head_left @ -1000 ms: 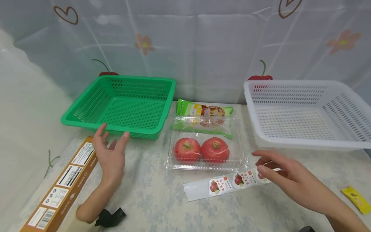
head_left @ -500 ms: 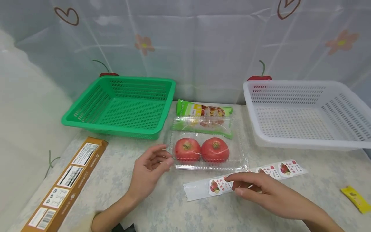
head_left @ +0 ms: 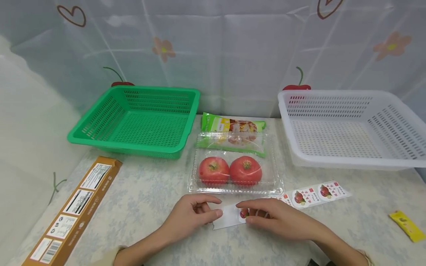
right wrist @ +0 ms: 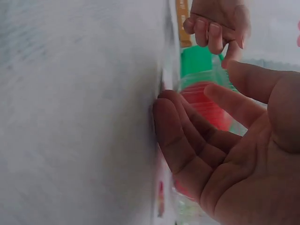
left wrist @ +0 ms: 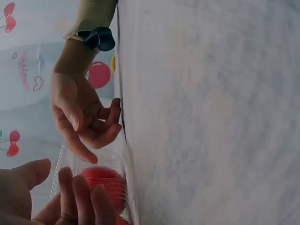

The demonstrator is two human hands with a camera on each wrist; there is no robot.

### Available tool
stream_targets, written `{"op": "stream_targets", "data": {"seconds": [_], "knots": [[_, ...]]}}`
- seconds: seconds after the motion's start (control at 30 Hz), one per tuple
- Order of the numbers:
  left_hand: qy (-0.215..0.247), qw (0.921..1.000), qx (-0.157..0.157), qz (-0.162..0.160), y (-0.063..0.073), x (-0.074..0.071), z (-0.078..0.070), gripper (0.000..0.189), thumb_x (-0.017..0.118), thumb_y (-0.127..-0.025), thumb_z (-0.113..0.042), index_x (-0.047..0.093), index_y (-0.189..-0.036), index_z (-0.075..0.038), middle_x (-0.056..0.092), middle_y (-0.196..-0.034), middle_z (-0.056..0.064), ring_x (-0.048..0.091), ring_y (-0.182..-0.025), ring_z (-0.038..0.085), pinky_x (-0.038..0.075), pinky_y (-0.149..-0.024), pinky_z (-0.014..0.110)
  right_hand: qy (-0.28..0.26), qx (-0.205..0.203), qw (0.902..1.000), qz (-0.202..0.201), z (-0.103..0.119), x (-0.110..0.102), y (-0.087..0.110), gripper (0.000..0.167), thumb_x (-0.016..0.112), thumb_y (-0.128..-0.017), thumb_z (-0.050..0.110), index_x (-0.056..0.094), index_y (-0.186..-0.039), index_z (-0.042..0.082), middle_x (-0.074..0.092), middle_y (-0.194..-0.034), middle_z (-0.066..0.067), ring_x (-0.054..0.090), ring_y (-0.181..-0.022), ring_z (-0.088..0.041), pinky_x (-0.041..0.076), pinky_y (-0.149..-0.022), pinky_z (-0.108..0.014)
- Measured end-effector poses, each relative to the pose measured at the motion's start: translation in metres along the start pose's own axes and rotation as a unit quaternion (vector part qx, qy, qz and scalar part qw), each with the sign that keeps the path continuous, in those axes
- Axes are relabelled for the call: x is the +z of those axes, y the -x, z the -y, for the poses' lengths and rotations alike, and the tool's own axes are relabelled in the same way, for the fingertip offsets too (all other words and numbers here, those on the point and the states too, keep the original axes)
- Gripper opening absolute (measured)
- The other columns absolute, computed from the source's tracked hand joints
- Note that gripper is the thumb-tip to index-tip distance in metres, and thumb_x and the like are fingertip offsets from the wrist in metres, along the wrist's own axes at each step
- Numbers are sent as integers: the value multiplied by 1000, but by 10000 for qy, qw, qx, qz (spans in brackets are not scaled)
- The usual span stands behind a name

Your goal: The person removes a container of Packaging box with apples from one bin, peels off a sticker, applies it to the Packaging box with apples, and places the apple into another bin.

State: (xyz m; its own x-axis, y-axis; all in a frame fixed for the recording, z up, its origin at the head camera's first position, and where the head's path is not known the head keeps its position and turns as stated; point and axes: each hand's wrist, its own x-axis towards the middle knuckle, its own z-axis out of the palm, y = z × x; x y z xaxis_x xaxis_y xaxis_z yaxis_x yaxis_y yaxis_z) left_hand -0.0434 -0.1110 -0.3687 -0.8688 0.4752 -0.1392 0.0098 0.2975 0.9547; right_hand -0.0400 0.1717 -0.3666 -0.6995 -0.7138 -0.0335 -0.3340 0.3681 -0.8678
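A strip of round fruit stickers on white backing paper [head_left: 229,218] lies slantwise on the table. At its blank left end is my left hand [head_left: 193,217], thumb and forefinger apart and loosely bent, with nothing between them. My right hand [head_left: 283,221] is over the strip's first stickers, covering part of them. In the right wrist view its fingers [right wrist: 176,133] are relaxed and touch or nearly touch the surface; the thumb stands clear of them. Just beyond the hands sits a closed clear plastic box [head_left: 274,183] with two red tomatoes [head_left: 245,170] inside.
Behind the box lies a green food packet [head_left: 233,127], partly seen through the lid. A green basket [head_left: 133,147] stands at the back left and a white basket [head_left: 332,160] at the back right. A long brown carton [head_left: 78,207] lies left, a small yellow packet [head_left: 406,226] right.
My left hand has come from beside the green basket, rightward and nearer, to the strip's left end. The right hand has slid left along the strip, uncovering its right end.
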Motion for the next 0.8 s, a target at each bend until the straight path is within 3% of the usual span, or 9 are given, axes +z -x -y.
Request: {"op": "stream_targets", "data": {"seconds": [0.27, 0.5, 0.63, 0.7, 0.8], "knots": [[-177, 9976, -126, 653, -12, 2, 17, 37, 78, -87, -21, 69, -120, -7, 60, -75, 0, 52, -46, 12, 43, -47, 22, 172, 227, 9994, -180, -10, 9, -6, 37, 61, -100, 32, 64, -131, 13, 59, -90, 13, 54, -80, -4, 47, -71, -24], [-367, 9963, -179, 760, -16, -1, 18, 37, 81, -83, -14, 70, -118, -7, 56, -79, 3, 52, -44, 15, 45, -45, 24, 709, 104, 9973, -156, -13, 10, -6, 37, 62, -99, 34, 67, -128, 12, 54, -88, 17, 49, -75, 0, 45, -65, -22], [-493, 9954, -180, 796, -16, -2, 19, 36, 83, -81, -11, 72, -114, -8, 53, -81, 5, 50, -42, 13, 45, -44, 25, 589, 126, 9981, -145, -13, 11, -6, 35, 62, -99, 33, 69, -125, 11, 57, -92, 17, 50, -76, -1, 46, -66, -22], [-791, 9935, -88, 818, -16, -1, 19, 36, 84, -79, -12, 73, -113, -9, 53, -82, 4, 49, -42, 11, 46, -46, 24, 515, 144, 9984, -173, -13, 12, -6, 32, 63, -98, 31, 70, -122, 10, 58, -92, 16, 51, -76, -1, 46, -66, -22], [-1546, 9847, 229, 768, -15, 0, 20, 38, 86, -77, -16, 74, -113, -13, 52, -81, -3, 49, -56, 5, 46, -56, 22, 429, 164, 9987, -212, -13, 12, -7, 24, 65, -97, 28, 70, -116, 13, 56, -85, 15, 50, -74, -1, 46, -64, -22]]}}
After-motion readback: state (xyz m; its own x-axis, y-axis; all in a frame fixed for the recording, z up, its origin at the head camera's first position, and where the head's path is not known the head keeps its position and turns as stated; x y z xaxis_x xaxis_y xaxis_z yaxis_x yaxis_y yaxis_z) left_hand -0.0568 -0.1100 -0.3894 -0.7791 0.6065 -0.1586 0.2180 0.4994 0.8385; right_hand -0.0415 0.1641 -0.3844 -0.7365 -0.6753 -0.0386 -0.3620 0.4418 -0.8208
